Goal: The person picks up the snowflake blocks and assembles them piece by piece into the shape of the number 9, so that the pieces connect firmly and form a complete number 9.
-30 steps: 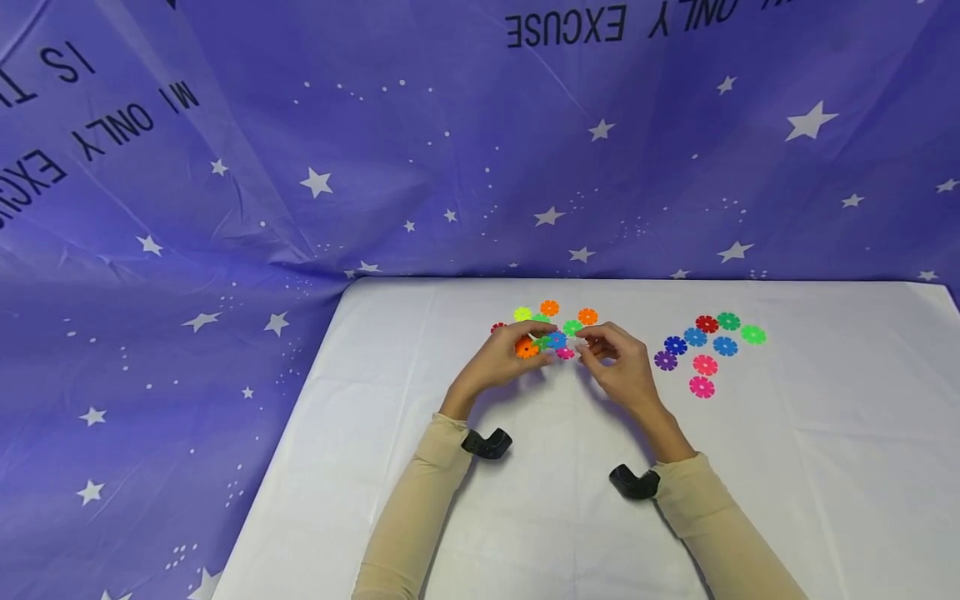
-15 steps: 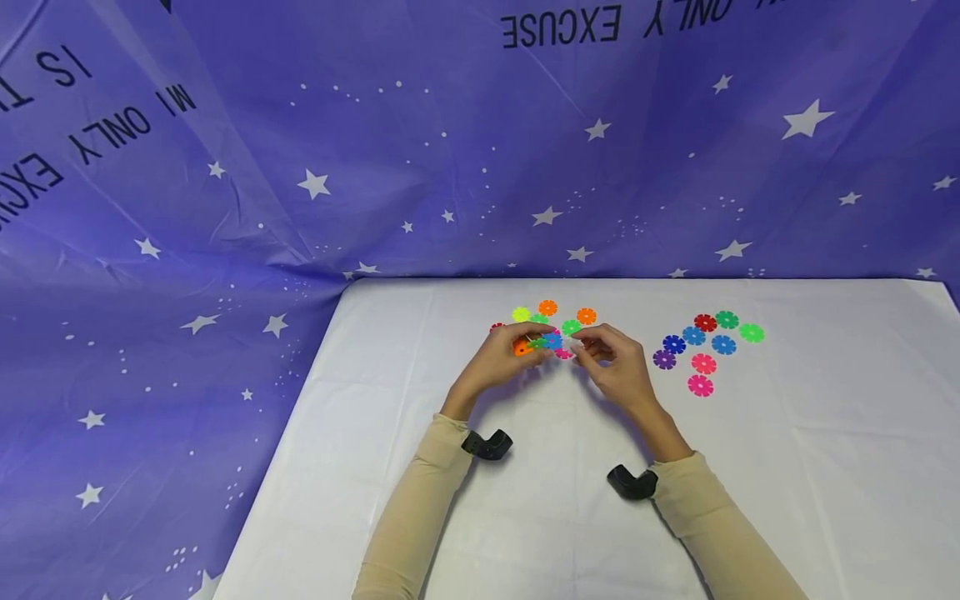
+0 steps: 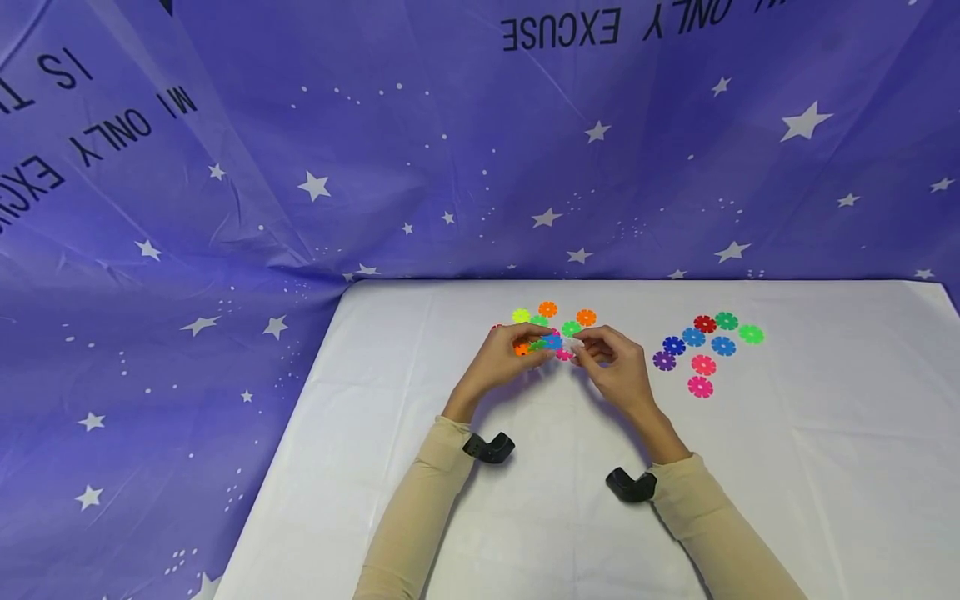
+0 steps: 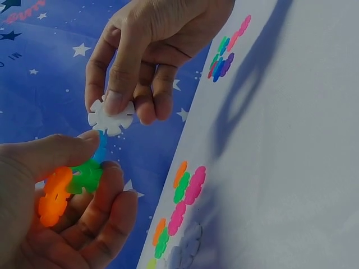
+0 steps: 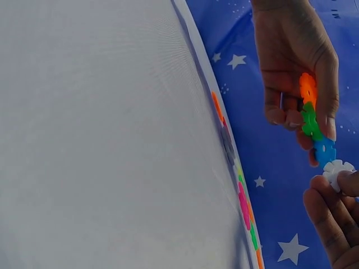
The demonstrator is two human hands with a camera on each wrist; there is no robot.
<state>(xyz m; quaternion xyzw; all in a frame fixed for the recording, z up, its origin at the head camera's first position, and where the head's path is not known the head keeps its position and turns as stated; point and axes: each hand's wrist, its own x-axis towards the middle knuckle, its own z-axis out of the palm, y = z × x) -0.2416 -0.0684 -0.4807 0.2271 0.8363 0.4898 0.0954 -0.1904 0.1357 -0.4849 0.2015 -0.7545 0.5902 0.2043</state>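
Since a second ago we see only a small shift: the short chain of discs sits a little deeper behind the left hand (image 3: 497,360), so less of its orange disc (image 4: 55,197) shows from above, while the right hand (image 3: 621,367) is nearly where it was. We have the left fingers curled round the chain, with the thumb pressing near its inner end; it runs from orange through a green disc (image 4: 86,176) to a blue disc (image 5: 325,151). Our right thumb and fingertips pinch a white disc (image 4: 111,119) whose edge meets the blue one, though we cannot tell whether their slots are engaged. Both hands work above the white tablecloth (image 3: 840,500), near its far edge, with loose discs around and beyond them: two orange, a yellow disc (image 3: 521,316), green ones and a pink disc (image 3: 564,355) among them. Well to the right we see another group, including a purple disc (image 3: 664,361) and a dark red disc (image 3: 704,324). Beige sleeves (image 3: 416,508) cover our forearms, and behind the table hangs a purple-blue cloth (image 3: 450,108) printed with stars and lettering
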